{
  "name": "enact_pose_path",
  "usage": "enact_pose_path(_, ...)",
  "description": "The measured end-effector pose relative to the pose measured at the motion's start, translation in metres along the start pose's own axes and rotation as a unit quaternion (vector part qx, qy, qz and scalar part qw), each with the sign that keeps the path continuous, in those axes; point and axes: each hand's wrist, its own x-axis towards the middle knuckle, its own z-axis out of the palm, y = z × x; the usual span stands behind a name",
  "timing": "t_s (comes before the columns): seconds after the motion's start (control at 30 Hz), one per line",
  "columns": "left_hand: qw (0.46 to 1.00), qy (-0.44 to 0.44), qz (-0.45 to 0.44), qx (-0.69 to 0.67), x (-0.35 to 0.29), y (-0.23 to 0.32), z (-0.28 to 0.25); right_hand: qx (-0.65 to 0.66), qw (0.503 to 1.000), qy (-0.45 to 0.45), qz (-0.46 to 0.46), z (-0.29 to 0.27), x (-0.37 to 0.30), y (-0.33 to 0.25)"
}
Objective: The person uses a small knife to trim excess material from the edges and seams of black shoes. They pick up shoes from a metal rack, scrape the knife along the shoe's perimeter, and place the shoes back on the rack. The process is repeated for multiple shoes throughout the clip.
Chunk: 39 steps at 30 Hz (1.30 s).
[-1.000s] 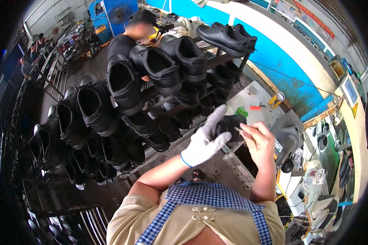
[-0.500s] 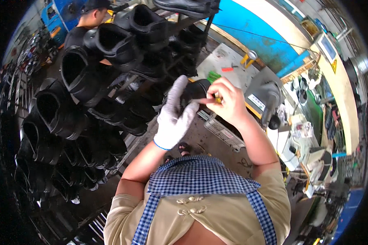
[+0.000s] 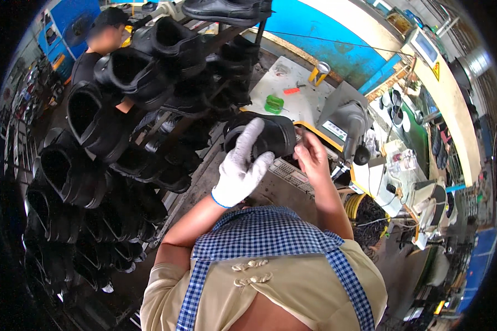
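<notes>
My left hand [image 3: 238, 170], in a white knit glove, grips a black shoe [image 3: 274, 134] in front of me. Its thumb and one finger lie across the shoe's near side. Bare, my right hand [image 3: 313, 158] is at the right end of the shoe, its fingers bent together at the tips. A small pale thing shows by those fingertips, too small to name.
At the left a rack carries several rows of black shoes [image 3: 132, 71]. Behind it is a person [image 3: 88, 63] in a cap. A worktable [image 3: 259, 91] ahead holds a green container [image 3: 274, 104], a yellow-and-white can [image 3: 318, 73] and a grey machine [image 3: 345, 118].
The shoe now shows broadly between my hands. My right hand has moved from beside the left glove's thumb, where it pinched a thin brownish thing, to the shoe's right end.
</notes>
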Motion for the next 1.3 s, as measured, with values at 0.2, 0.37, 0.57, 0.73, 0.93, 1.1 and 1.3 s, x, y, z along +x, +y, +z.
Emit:
enact_pose_path(0.2,0.934,0.055,-0.146,-0.32,0.017,0.012,0.013,-0.366,0.885,0.023,-0.285,0.01,-0.004,-0.063)
enact_pose_path(0.37,0.96,0.031,-0.093,-0.262,0.014,0.007,0.023,-0.454,0.837,0.018,-0.306,0.007,0.006,-0.084)
enact_pose_path(0.57,0.998,0.049,0.025,0.0,0.018,0.005,0.019,-0.573,0.779,-0.099,-0.234,0.011,0.02,-0.112)
enact_pose_path(0.73,0.999,0.041,0.018,0.001,0.018,0.003,0.017,-0.622,0.744,-0.161,-0.184,0.022,0.031,-0.116)
enact_pose_path(0.93,0.999,0.043,0.009,-0.01,0.018,-0.004,0.015,-0.597,0.752,-0.156,-0.23,0.022,0.047,-0.09)
enact_pose_path(1.1,0.959,0.066,-0.119,-0.25,0.012,-0.006,0.023,-0.568,0.757,-0.194,-0.26,0.017,0.036,-0.081)
enact_pose_path(1.3,0.936,0.101,-0.117,-0.316,0.03,-0.005,0.015,-0.274,0.937,-0.196,-0.088,-0.02,0.01,-0.033)
